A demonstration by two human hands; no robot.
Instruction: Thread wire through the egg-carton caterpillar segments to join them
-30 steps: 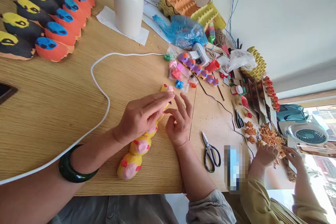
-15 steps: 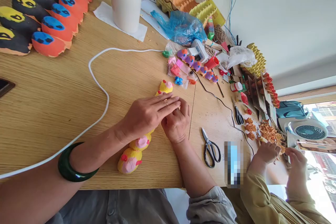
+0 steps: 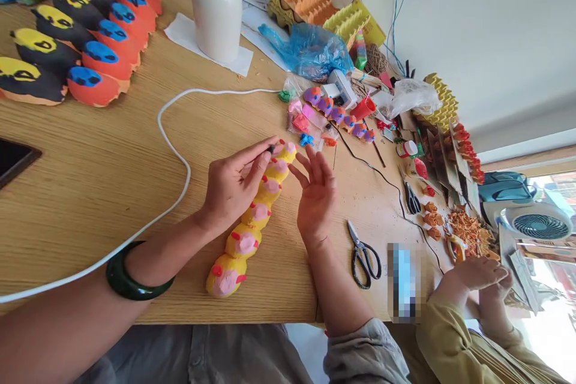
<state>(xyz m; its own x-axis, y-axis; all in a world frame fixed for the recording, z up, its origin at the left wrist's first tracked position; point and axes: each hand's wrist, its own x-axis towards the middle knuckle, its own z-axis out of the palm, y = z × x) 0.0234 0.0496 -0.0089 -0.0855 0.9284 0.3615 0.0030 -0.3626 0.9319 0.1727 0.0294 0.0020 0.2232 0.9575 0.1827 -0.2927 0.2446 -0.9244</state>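
My left hand pinches a small dark lump between thumb and fingertips, above the upper part of a yellow strip of rounded cups. Pink patches and small red pieces sit on each cup, and the strip lies slantwise on the wooden table. To the right of the strip, my right hand is raised with its palm up and fingers apart, holding nothing.
Black-handled scissors lie right of my right forearm. A white cable curves across the table. Beyond are clay packets, a purple strip and a white bottle. Another person's hands are at far right.
My hands were pressed together over the strip; now they are apart, showing the dark lump in my left fingers. The other person's hands have come closer together and lower.
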